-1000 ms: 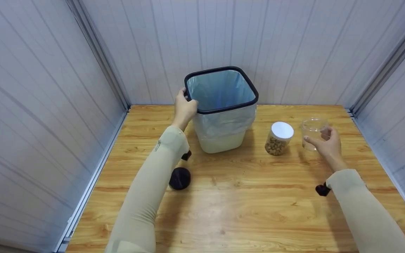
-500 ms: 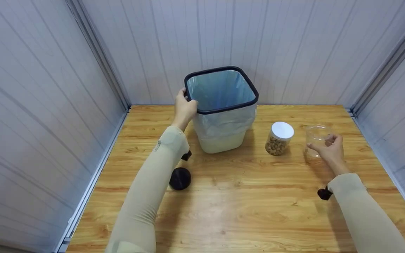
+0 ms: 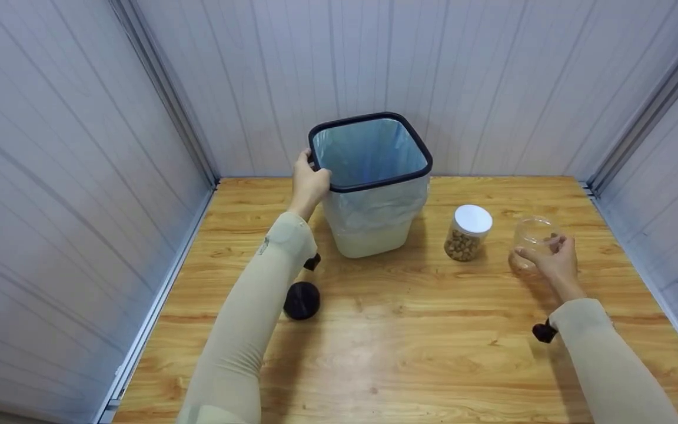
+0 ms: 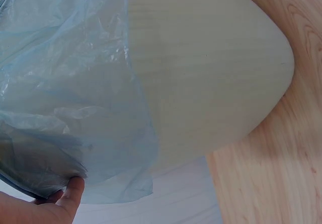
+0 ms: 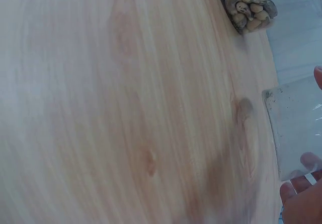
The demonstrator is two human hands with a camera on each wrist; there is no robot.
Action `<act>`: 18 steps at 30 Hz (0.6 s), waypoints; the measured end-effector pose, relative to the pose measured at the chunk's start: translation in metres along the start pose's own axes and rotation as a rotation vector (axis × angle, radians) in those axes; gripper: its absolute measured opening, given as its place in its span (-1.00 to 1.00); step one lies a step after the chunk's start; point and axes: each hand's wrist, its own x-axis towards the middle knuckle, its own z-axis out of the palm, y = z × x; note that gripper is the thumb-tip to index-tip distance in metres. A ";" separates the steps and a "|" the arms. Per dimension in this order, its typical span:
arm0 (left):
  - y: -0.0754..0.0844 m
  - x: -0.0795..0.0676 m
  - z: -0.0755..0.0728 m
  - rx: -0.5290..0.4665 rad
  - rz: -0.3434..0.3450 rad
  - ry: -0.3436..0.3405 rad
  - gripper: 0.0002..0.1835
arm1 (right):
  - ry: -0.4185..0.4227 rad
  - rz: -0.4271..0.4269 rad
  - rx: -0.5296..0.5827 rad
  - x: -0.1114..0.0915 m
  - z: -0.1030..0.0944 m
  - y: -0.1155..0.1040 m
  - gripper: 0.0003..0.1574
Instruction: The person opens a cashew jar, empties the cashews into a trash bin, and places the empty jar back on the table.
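Observation:
My left hand grips the black rim of a pale trash bin at its left side. A thin bluish bag lines the bin and folds down over its outside, as the left wrist view shows. On the right, my right hand holds a clear, see-through jar between thumb and fingers. The jar looks uncapped, with a few dark specks near its base in the right wrist view. Whether its base touches the table cannot be told.
A white-lidded jar of nuts or similar pieces stands between the bin and my right hand. A round black disc, perhaps a lid, lies beside my left forearm. Pale panel walls close in the wooden table at the back and sides.
My right hand has brought the clear jar toward me and slightly to the right, tilting it a little. My left hand and the bin have stayed in place.

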 end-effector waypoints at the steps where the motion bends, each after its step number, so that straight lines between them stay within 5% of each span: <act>1: 0.000 0.000 0.000 0.002 0.001 0.000 -0.20 | -0.009 -0.001 -0.004 0.000 0.000 0.002 0.07; 18: 0.000 0.002 0.000 0.006 0.027 0.011 -0.19 | -0.048 0.036 -0.009 -0.004 0.000 0.017 0.29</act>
